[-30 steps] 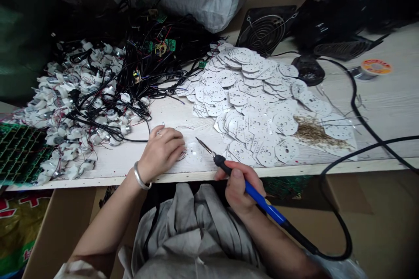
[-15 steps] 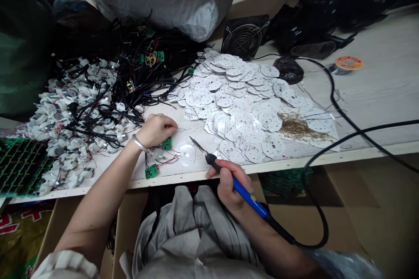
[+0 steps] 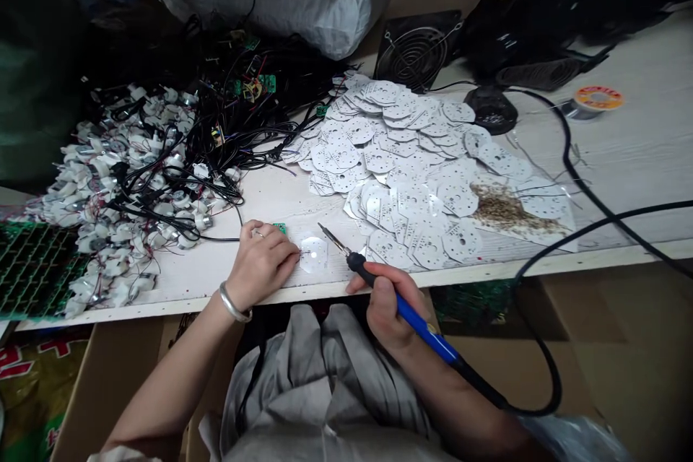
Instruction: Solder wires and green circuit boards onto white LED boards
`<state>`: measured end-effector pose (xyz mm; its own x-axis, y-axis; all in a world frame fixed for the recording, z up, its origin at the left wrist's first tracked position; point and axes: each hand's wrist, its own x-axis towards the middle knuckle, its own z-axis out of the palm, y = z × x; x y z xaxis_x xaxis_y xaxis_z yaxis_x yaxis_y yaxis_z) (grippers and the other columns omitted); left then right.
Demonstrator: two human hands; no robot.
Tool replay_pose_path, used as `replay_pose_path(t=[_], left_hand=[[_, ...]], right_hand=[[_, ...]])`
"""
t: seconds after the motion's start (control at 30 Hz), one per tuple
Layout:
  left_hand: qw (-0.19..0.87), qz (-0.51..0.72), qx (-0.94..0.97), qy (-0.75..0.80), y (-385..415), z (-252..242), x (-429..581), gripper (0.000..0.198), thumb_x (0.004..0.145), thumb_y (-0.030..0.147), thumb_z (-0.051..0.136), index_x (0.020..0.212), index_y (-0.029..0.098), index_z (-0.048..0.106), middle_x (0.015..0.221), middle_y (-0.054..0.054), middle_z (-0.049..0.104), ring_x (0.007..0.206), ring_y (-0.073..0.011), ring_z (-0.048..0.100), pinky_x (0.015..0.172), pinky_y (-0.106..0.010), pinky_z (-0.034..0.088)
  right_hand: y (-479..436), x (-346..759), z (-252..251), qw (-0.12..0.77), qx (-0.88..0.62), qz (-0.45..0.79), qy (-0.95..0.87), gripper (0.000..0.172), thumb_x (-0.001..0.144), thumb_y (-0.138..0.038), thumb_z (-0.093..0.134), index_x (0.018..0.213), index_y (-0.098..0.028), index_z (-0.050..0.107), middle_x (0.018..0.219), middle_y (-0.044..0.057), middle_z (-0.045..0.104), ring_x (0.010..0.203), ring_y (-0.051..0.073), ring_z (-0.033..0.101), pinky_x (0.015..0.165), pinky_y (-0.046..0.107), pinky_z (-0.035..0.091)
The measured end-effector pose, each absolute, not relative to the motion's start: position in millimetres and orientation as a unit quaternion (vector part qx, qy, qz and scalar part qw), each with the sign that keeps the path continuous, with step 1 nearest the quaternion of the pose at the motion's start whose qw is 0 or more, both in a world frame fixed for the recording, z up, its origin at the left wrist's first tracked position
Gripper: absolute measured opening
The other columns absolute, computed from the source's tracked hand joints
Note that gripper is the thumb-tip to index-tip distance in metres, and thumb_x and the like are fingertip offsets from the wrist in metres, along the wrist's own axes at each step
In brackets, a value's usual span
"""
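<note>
My left hand [image 3: 264, 261], with a bracelet at the wrist, rests on the bench near its front edge. Its fingers are closed on thin wires [image 3: 304, 255] at the left side of a single white disc-shaped board [image 3: 315, 255]. Behind the knuckles a corner of a green circuit board [image 3: 280, 227] shows; the rest is covered. In my right hand [image 3: 393, 303] is a blue-handled soldering iron [image 3: 414, 317], gripped like a pen. Its metal tip points up and left, just above and right of the single board, apart from it.
Overlapping white boards [image 3: 401, 159] spread to the right, with brown crumbs [image 3: 503, 209] on some. Left lie white motor-like parts [image 3: 135, 173] and black cables [image 3: 260, 123]. Farther back are a fan [image 3: 416, 54] and a solder spool [image 3: 595, 99]. The iron's black cord [image 3: 566, 151] loops at right.
My left hand has come down toward the bench's front edge, beside the single white board, and now hides the wired green boards. My right hand keeps the iron nearly in place.
</note>
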<state>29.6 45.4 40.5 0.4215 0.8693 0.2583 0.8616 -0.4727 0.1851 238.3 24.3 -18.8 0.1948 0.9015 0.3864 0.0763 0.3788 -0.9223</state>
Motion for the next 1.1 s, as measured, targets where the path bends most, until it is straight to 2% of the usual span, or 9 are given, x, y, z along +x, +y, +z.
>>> replay_pose_path(t=[0.13,0.23,0.37,0.57,0.77,0.93,1.1], left_hand=[[0.003,0.154,0.84,0.52,46.7,34.1,28.3,0.018,0.09,0.026,0.054,0.082,0.021,0.069,0.075,-0.002,0.067,0.078,-0.0179,0.056,0.086,-0.042,0.032],[0.035,0.174,0.827,0.533,45.1,32.6,27.1,0.018,0.089,0.027,0.054,0.08,0.021,0.068,0.072,-0.001,0.066,0.075,-0.0168,0.057,0.085,-0.041,0.032],[0.069,0.208,0.798,0.561,41.8,31.5,28.6,0.015,0.086,0.026,0.055,0.077,0.021,0.065,0.075,0.0,0.066,0.076,-0.0151,0.059,0.09,-0.041,0.032],[0.041,0.198,0.787,0.582,39.4,26.9,35.0,0.017,0.086,0.023,0.053,0.072,0.021,0.064,0.074,0.001,0.067,0.074,-0.0149,0.06,0.093,-0.041,0.03],[0.01,0.201,0.79,0.579,40.1,22.4,36.3,0.017,0.084,0.021,0.055,0.068,0.02,0.063,0.071,0.001,0.067,0.074,-0.0155,0.06,0.092,-0.041,0.03],[0.005,0.198,0.791,0.578,40.4,22.7,36.6,0.019,0.083,0.02,0.055,0.066,0.02,0.062,0.071,0.001,0.067,0.073,-0.0155,0.059,0.092,-0.041,0.031],[0.017,0.194,0.794,0.575,40.0,23.1,35.3,0.018,0.084,0.021,0.054,0.069,0.021,0.063,0.072,0.001,0.068,0.075,-0.0159,0.059,0.093,-0.042,0.03]], right_hand=[[22.5,238.5,-26.0,0.63,-0.435,0.365,-0.53,0.016,0.092,-0.027,0.05,0.098,-0.021,0.064,0.06,-0.004,0.065,0.051,0.013,0.063,0.056,0.028,0.054],[20.7,239.3,-32.1,0.626,-0.434,0.384,-0.522,0.018,0.093,-0.028,0.049,0.097,-0.021,0.064,0.059,-0.003,0.065,0.051,0.014,0.063,0.057,0.031,0.054],[20.1,239.2,-33.6,0.62,-0.44,0.39,-0.52,0.019,0.093,-0.03,0.049,0.095,-0.02,0.065,0.056,-0.003,0.063,0.048,0.014,0.061,0.054,0.03,0.051],[21.7,240.9,-27.8,0.599,-0.423,0.378,-0.565,0.02,0.093,-0.028,0.048,0.088,-0.022,0.066,0.053,-0.005,0.061,0.043,0.012,0.058,0.049,0.027,0.048],[22.8,242.0,-23.2,0.561,-0.453,0.367,-0.587,0.025,0.093,-0.035,0.048,0.082,-0.022,0.066,0.05,-0.004,0.06,0.042,0.013,0.058,0.049,0.027,0.049],[23.3,239.3,-19.5,0.543,-0.472,0.363,-0.592,0.029,0.092,-0.04,0.048,0.079,-0.022,0.066,0.047,-0.004,0.059,0.044,0.014,0.059,0.049,0.028,0.049],[23.4,238.5,-17.2,0.539,-0.474,0.356,-0.598,0.026,0.092,-0.037,0.048,0.079,-0.023,0.066,0.047,-0.005,0.058,0.046,0.014,0.061,0.05,0.027,0.049]])
